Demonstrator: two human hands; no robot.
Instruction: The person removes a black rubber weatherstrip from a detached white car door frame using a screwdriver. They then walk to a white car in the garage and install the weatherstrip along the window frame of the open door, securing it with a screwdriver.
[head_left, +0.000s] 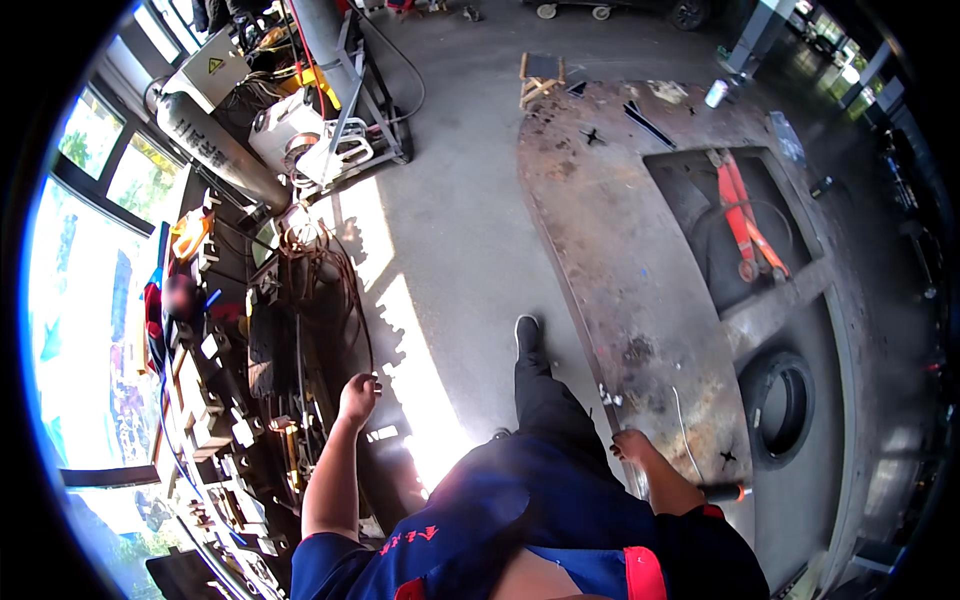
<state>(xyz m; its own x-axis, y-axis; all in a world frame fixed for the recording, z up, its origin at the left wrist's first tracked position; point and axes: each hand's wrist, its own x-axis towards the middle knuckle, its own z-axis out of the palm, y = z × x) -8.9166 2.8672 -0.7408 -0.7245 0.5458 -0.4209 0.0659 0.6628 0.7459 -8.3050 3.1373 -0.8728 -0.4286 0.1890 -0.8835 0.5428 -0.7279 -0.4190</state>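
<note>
Cloth shirt [450,505]; right hand [630,446] beside blotched metal tabletop [640,270].

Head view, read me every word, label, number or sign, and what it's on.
Grey cylinder: large dark characters, not copied out here.
Pale box: yellow warning triangle, no words legible.
Blue shirt: red characters on the chest, not copied out.
White can: any label is too small to read.

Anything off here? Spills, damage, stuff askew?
Mostly untidiness. The cables at left look tangled rather than neatly coiled. The bench top has dark blotches; stain, rust or scorch, can't tell. The cylinder looks tilted, but fisheye bend may explain that. No obvious fresh spill.
</note>
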